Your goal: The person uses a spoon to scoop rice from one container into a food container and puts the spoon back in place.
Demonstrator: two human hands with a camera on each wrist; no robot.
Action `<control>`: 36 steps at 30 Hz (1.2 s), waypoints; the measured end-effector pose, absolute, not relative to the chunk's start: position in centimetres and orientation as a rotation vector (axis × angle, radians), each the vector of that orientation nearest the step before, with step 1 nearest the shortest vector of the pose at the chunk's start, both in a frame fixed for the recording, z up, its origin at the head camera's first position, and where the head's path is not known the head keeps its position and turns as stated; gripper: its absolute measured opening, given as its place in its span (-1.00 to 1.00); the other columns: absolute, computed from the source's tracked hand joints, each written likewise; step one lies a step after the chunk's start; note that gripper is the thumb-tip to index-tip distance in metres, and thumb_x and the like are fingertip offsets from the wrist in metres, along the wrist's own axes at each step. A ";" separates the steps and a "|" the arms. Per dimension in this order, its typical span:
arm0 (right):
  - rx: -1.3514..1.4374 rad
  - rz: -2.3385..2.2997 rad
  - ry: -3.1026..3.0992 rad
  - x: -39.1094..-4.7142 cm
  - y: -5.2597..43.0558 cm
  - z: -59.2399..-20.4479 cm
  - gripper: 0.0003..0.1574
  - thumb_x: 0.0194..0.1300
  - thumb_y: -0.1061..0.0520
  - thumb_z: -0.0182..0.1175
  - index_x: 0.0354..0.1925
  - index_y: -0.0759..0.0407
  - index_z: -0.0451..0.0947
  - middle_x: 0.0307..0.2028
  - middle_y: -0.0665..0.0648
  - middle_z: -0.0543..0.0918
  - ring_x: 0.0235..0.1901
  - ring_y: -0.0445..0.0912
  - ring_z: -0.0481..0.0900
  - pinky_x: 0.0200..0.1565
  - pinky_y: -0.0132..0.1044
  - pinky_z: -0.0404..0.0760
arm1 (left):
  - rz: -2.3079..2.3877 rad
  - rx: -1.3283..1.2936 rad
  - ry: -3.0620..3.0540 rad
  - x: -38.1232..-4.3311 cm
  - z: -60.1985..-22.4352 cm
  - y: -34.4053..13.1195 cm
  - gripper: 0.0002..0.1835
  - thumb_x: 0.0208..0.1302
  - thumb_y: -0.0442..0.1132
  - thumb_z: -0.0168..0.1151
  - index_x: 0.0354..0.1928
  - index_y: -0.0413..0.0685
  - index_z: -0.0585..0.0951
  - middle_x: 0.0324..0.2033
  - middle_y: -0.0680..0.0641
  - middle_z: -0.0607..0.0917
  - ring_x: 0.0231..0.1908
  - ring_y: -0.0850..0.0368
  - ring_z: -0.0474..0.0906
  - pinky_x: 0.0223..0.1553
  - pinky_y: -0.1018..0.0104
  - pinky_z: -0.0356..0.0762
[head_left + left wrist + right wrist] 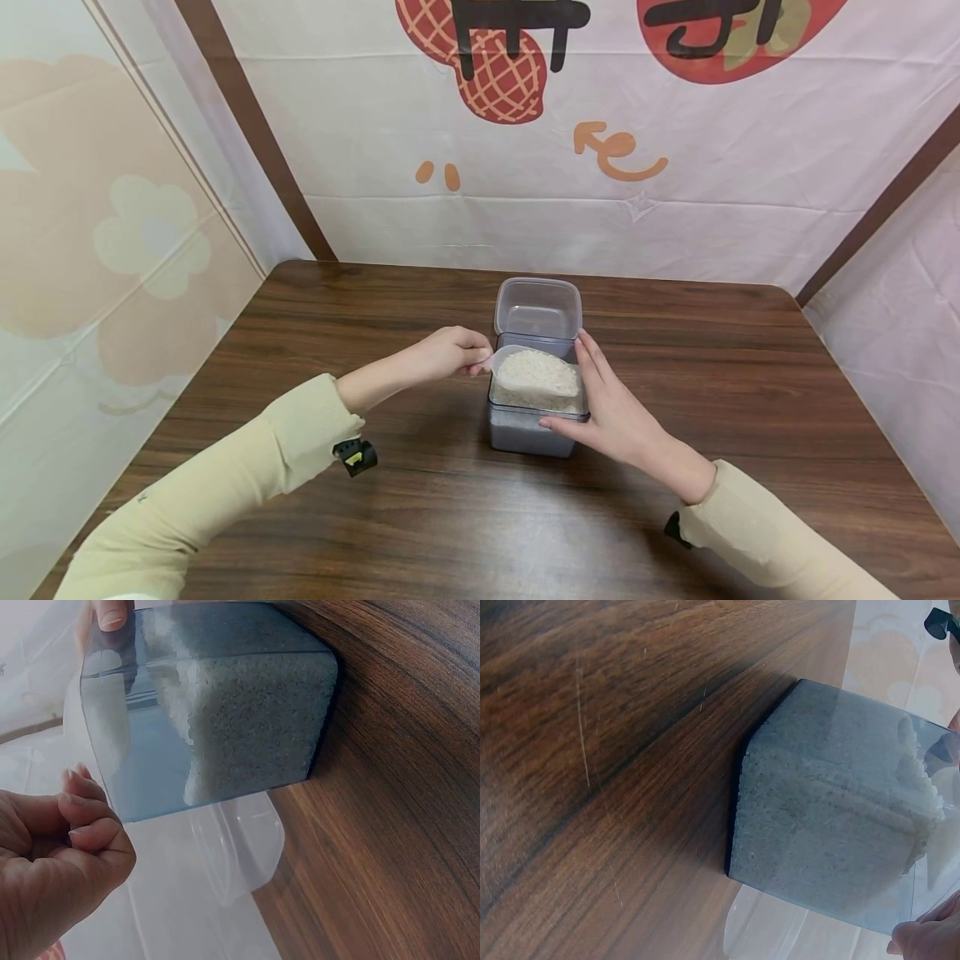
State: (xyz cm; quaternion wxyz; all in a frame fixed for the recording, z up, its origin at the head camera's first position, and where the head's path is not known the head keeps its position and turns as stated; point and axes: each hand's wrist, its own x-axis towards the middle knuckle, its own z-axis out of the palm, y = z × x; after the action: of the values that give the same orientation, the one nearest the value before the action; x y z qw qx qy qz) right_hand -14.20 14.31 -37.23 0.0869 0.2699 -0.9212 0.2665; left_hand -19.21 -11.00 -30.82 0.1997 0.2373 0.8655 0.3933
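A bluish see-through rice container stands on the table, holding white rice that slopes up toward one side. Its clear lid is raised behind the back edge. With thumb and curled fingers, my left hand pinches the thin handle of a clear scoop at the left rim. The scoop's bowl lies over the rice inside the container, partly hard to make out against it. My right hand holds the container's right side, thumb on the front wall and fingers reaching along the rim toward the back.
The brown wooden table extends around the container on all sides. Behind it hangs a white printed cloth, with more cloth to the left and right. A small black device is strapped at the left cuff.
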 end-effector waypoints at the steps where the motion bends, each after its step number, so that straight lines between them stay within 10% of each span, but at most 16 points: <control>1: 0.803 0.794 -2.745 -14.2 14.3 -37.2 0.36 -0.03 -0.29 0.32 0.36 0.45 -0.15 0.40 0.26 -0.11 0.31 0.12 0.10 0.16 -0.03 0.29 | 1.104 0.662 2.419 -19.2 -30.8 -11.0 -0.77 0.33 -0.37 -0.07 -0.40 -0.35 0.52 -0.67 0.04 0.42 -0.58 0.21 0.26 -0.50 0.44 0.19; 36: 0.814 0.780 -2.740 -14.3 14.3 -37.1 0.36 -0.04 -0.29 0.33 0.36 0.45 -0.14 0.39 0.28 -0.09 0.30 0.13 0.12 0.16 -0.03 0.29 | 1.177 0.640 2.406 -19.1 -29.7 -12.0 -0.79 0.34 -0.40 -0.11 -0.36 -0.36 0.50 -0.62 0.05 0.43 -0.49 0.18 0.35 -0.39 0.37 0.32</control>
State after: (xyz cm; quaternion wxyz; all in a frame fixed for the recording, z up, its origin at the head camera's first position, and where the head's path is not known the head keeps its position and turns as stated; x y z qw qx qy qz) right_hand -14.28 14.34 -37.15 0.0891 0.2735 -0.9211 0.2622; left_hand -19.12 -12.01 -29.70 0.1928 0.2280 0.8572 0.4195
